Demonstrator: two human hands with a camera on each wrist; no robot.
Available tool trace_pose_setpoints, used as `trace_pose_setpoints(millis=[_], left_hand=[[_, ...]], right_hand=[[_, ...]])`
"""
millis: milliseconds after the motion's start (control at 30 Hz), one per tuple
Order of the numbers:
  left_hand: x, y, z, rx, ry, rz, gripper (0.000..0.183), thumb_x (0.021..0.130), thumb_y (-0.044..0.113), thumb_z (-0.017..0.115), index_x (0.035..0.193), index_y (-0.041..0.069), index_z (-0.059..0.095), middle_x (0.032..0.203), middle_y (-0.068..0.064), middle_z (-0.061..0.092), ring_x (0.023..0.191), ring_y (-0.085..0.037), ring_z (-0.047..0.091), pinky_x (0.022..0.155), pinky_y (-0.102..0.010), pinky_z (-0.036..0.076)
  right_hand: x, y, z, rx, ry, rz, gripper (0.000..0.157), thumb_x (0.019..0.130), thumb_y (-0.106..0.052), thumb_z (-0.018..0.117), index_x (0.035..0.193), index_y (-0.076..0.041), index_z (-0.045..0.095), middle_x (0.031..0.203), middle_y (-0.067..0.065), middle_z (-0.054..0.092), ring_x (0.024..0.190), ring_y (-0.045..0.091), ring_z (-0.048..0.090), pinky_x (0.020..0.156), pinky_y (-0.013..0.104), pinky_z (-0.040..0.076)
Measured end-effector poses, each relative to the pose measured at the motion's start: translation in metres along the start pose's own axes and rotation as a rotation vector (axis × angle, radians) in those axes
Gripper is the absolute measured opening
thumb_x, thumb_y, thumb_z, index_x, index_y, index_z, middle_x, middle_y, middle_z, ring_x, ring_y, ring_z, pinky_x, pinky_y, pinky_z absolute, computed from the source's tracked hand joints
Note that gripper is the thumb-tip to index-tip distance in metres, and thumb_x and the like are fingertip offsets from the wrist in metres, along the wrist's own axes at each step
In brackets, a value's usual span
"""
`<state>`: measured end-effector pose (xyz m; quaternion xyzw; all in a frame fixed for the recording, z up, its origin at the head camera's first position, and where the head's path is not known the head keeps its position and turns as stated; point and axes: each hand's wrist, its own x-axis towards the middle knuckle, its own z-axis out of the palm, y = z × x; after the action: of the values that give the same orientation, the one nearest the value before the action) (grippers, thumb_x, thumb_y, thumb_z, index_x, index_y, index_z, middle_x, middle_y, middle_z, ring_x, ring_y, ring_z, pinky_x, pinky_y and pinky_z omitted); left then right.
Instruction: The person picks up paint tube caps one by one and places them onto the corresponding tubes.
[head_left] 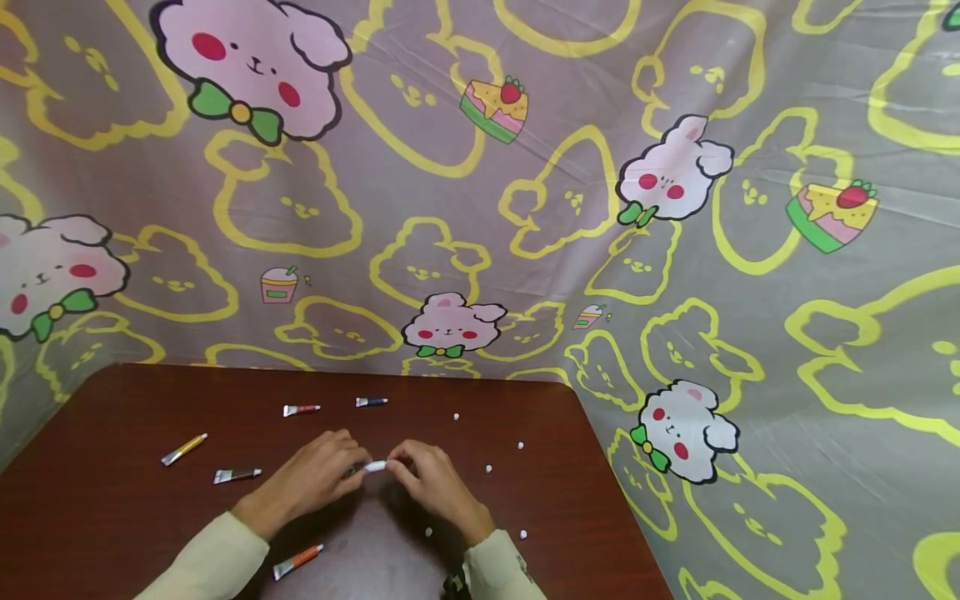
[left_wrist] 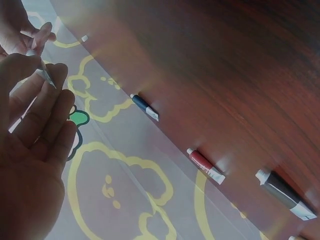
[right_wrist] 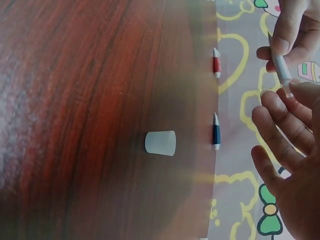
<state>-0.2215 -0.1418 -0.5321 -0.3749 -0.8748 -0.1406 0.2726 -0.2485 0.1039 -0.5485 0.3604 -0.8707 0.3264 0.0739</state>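
Observation:
A small white paint tube is held above the table between the two hands. My left hand pinches its flat crimped end between thumb and fingers, as the left wrist view shows with the tube lying over the fingers. At the nozzle end, my right hand pinches with thumb and index finger. In the right wrist view the tube points down toward the right thumb, and the other right fingers are spread loosely. Whether a cap sits on the nozzle is too small to tell.
Left of the hands lie a red tube, a navy tube, a yellow tube and a black tube. An orange tube lies nearer. Several white caps dot the right side. Patterned cloth borders the table.

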Motion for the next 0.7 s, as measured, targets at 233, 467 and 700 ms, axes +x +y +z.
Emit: trace_pose_setpoints(millis=[233, 467, 700], left_hand=[[-0.0003, -0.0006, 0.0040, 0.008, 0.062, 0.044, 0.014, 0.084, 0.017, 0.087, 0.093, 0.016, 0.078, 0.087, 0.008, 0.074, 0.083, -0.010, 0.060, 0.078, -0.036, 0.053], [-0.0002, 0.0014, 0.0037, 0.005, 0.063, 0.050, 0.014, 0.084, 0.017, 0.088, 0.094, 0.016, 0.078, 0.087, 0.008, 0.075, 0.084, -0.010, 0.060, 0.078, -0.035, 0.053], [-0.0010, 0.0032, 0.0011, 0.004, 0.001, 0.004, 0.011, 0.087, 0.018, 0.086, 0.095, 0.016, 0.079, 0.089, 0.008, 0.075, 0.084, -0.009, 0.060, 0.078, -0.036, 0.053]], right_hand=[[-0.0012, 0.0001, 0.0003, -0.009, 0.010, 0.019, 0.021, 0.112, -0.028, 0.063, 0.102, -0.014, 0.076, 0.084, -0.008, 0.064, 0.074, -0.004, 0.048, 0.069, 0.009, 0.039], [-0.0017, 0.0012, 0.0022, 0.024, 0.028, 0.039, 0.014, 0.111, -0.025, 0.065, 0.107, -0.014, 0.073, 0.089, -0.003, 0.073, 0.079, -0.005, 0.056, 0.074, 0.008, 0.047], [-0.0016, -0.0002, 0.0013, 0.084, 0.018, 0.036, 0.008, 0.107, -0.020, 0.071, 0.106, -0.012, 0.071, 0.095, 0.001, 0.079, 0.082, -0.005, 0.064, 0.075, 0.012, 0.055]])
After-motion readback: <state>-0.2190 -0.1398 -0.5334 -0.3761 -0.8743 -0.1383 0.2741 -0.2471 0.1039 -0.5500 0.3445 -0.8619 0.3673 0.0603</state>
